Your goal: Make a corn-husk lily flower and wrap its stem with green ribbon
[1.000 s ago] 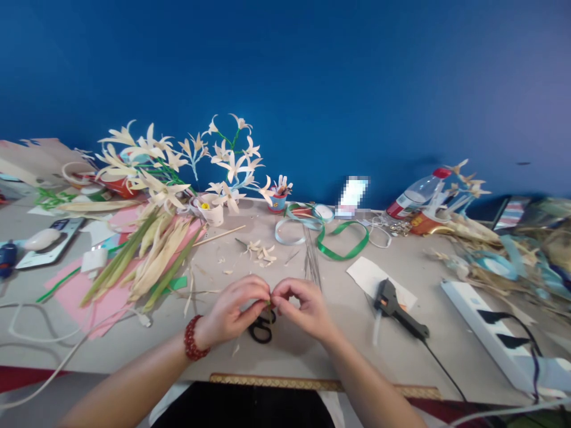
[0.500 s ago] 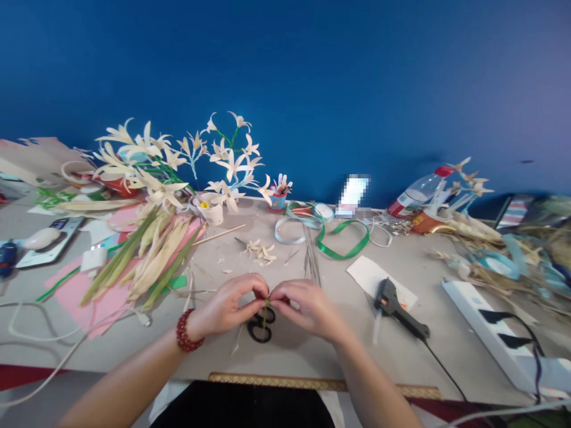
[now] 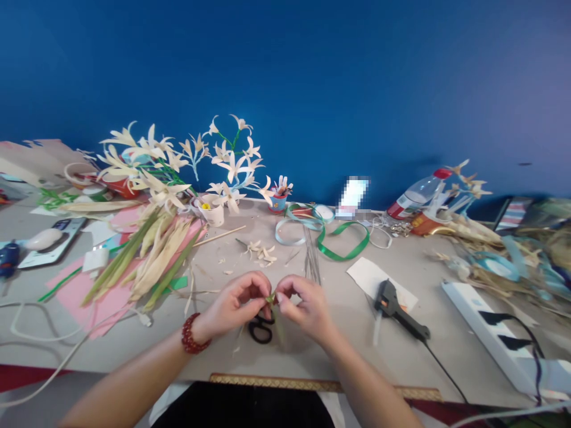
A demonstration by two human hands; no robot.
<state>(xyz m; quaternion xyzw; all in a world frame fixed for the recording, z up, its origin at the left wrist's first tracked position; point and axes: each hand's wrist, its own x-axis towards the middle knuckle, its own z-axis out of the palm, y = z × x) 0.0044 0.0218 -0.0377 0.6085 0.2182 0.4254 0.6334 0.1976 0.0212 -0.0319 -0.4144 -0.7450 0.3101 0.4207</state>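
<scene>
My left hand [image 3: 234,308], with a red beaded bracelet [image 3: 193,334] at the wrist, pinches a small pale green husk strip [image 3: 271,299]. From the other side my right hand [image 3: 308,309] grips the same strip between thumb and forefinger. The fingers of both hands nearly meet, and part of the strip is hidden in them. A blurred end hangs below the right fingers. Under the hands lie scissors with black handles [image 3: 260,334] on the table; their blades are covered. Beyond the hands lies a little cream husk flower [image 3: 261,251].
Green and cream corn husks [image 3: 156,261] lie on pink paper at left, below husk flowers [image 3: 234,166] in cups. Green ribbon [image 3: 343,252] curls behind thin wires [image 3: 312,261]. A black glue gun [image 3: 399,309] and a white power strip [image 3: 486,333] are at right. A wooden ruler [image 3: 276,381] lies along the front edge.
My right hand has shifted slightly right and tilted up, its thumb now on the husk strip. The strip's hanging part has swung right, away from the scissor handles.
</scene>
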